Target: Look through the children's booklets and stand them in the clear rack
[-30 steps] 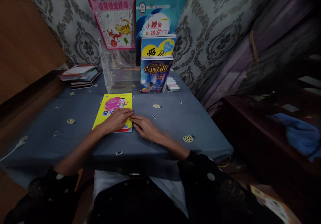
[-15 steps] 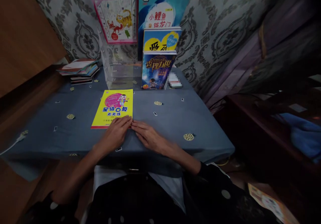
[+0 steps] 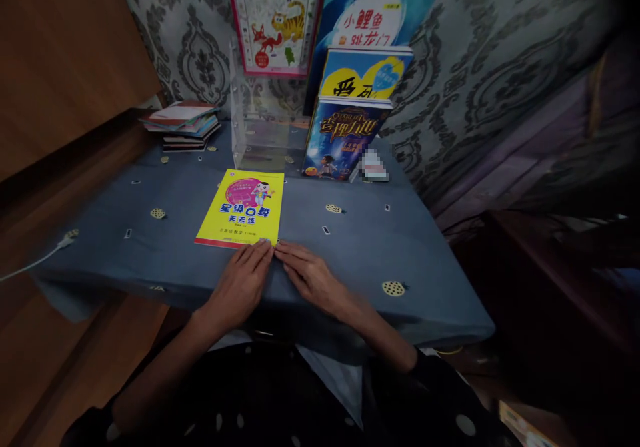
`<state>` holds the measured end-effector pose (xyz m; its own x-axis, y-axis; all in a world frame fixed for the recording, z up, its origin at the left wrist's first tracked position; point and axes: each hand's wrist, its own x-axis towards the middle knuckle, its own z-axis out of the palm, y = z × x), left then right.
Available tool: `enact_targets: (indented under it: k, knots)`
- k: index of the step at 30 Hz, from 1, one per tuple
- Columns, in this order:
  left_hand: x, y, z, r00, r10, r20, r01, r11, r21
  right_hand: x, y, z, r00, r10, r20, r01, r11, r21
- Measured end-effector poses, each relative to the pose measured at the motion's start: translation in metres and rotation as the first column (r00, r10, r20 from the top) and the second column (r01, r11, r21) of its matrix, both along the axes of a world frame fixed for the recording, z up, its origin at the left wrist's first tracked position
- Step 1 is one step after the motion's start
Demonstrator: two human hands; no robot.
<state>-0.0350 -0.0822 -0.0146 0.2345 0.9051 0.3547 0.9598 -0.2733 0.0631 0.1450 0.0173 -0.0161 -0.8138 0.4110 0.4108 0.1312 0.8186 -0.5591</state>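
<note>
In the head view a yellow workbook (image 3: 245, 207) with a red bottom edge lies closed and flat on the cloth-covered table, its printed cartoon figure toward the far end. My left hand (image 3: 243, 277) rests at its near right corner, fingers stretched out and fingertips over the edge. My right hand (image 3: 315, 277) lies just right of that corner, palm down, fingers extended, their tips meeting the corner beside my left fingertips. Neither hand is wrapped around anything. What lies beneath the fingertips is hidden.
Behind the workbook stands a clear acrylic rack (image 3: 257, 147) holding upright books, including a blue book (image 3: 345, 137) and a pink-edged book (image 3: 277, 27). A book stack (image 3: 187, 127) sits back left. A white cable (image 3: 37, 263) crosses the left edge. Patterned curtain (image 3: 200, 53) hangs behind.
The view has shifted, so the table and books appear farther right. My left hand has drawn back slightly toward the near edge and covers less of the workbook. The right hand stays beside it.
</note>
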Motion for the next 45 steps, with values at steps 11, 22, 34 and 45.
enact_targets:
  k: [11, 22, 34, 45]
  knots:
    - [-0.003, -0.012, 0.008, 0.998, 0.023, 0.054, -0.025, 0.999, 0.034, 0.003, 0.0, 0.003, 1.0, -0.01, 0.025, 0.01, 1.0, -0.005]
    - [-0.034, -0.031, 0.011, 0.976, 0.198, 0.087, -0.201, 0.979, 0.033, 0.006, 0.0, 0.004, 1.0, -0.017, 0.023, 0.018, 1.0, -0.026]
    - [-0.062, -0.037, 0.009, 0.896, 0.424, 0.133, -0.436, 0.897, 0.075, 0.009, 0.0, 0.005, 0.997, -0.028, 0.074, 0.027, 1.0, 0.011]
    - [-0.06, -0.034, -0.009, 0.897, 0.424, 0.123, -0.441, 0.878, 0.188, -0.049, -0.002, 0.041, 0.993, 0.069, 0.097, -0.079, 0.992, 0.095]
